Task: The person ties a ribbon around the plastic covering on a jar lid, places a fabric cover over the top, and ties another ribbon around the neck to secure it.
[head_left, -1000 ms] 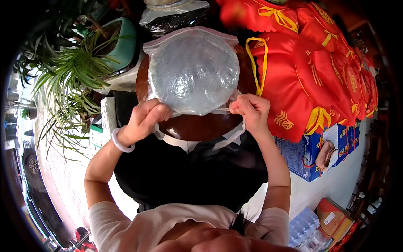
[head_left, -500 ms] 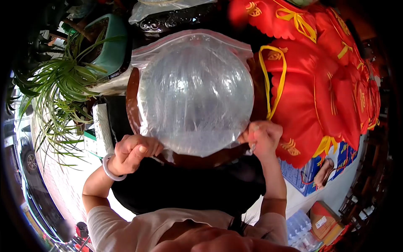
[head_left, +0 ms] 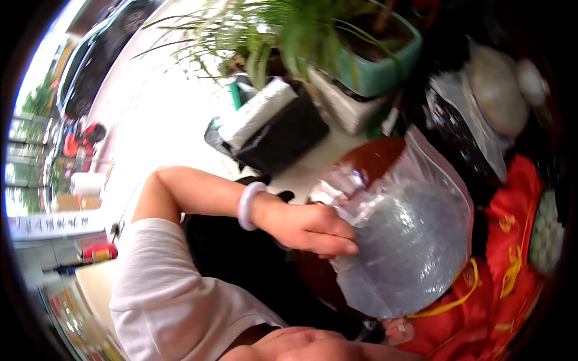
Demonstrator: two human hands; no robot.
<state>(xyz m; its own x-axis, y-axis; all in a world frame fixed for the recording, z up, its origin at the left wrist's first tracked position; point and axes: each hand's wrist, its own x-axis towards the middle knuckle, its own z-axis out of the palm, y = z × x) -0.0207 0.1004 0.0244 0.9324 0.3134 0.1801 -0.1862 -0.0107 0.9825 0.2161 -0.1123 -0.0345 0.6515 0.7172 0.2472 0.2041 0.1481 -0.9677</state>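
Note:
My left hand (head_left: 316, 230), with a pale bracelet on the wrist, is closed on the near left edge of a clear plastic bag (head_left: 415, 240). A round, flat, translucent thing fills the bag, and a zip strip runs along the far edge. Under the bag is a round brown wooden surface (head_left: 385, 157). My right hand (head_left: 399, 331) shows only in part at the bag's lower edge, beside the red cloth; its fingers are mostly hidden, and what they hold cannot be made out.
Red cloth bags (head_left: 445, 331) with yellow ribbons lie at the lower right. A potted plant (head_left: 379, 72) stands beyond the wooden surface, near a black bag (head_left: 277, 129) with a white packet on it. Wrapped items (head_left: 494, 90) are at the upper right.
The view has swung round to the left, so the bag now appears lower right. My left hand stays at the bag's edge; my right hand has become mostly hidden.

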